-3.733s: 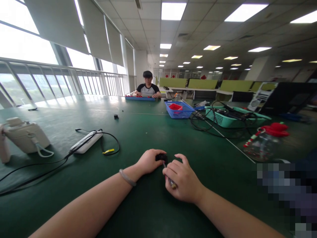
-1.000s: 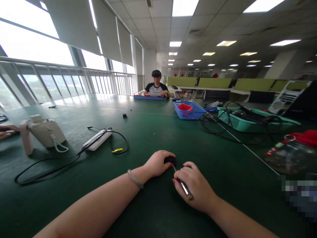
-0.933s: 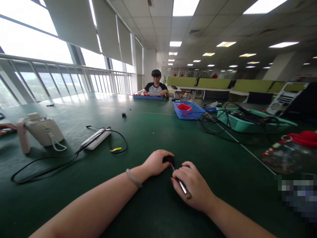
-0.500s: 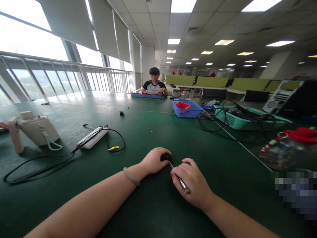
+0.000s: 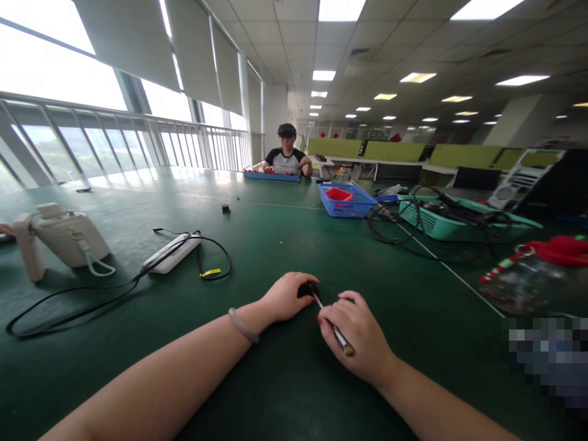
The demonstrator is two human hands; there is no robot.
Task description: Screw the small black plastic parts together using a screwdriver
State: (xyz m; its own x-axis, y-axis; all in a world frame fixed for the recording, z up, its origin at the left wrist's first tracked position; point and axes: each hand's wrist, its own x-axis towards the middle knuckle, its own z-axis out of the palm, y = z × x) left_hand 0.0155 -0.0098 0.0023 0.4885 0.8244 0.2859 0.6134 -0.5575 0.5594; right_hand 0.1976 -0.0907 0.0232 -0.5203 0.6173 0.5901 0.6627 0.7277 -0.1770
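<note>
My left hand (image 5: 285,297) is curled around a small black object (image 5: 305,290) on the green table; its exact kind is hard to make out. Closed on a slim screwdriver (image 5: 342,340) is my right hand (image 5: 361,337), just right of the left. The screwdriver's metal shaft slants up and left, and its tip meets the black object between my left thumb and fingers. Its handle end points toward me, out past my right thumb. My fingers partly cover both things.
Left on the table (image 5: 257,392) lie a white power bank-like box (image 5: 172,254) with a black cable and a cream bottle (image 5: 73,236). A blue basket (image 5: 349,208), a teal basket (image 5: 432,223) and a red-lidded jar (image 5: 528,282) stand right. A person (image 5: 285,160) sits opposite behind a blue tray (image 5: 271,176).
The black object has turned slightly in my left hand, and the screwdriver tip sits a little higher on it. Across the table, the person's hand on the right has risen a little.
</note>
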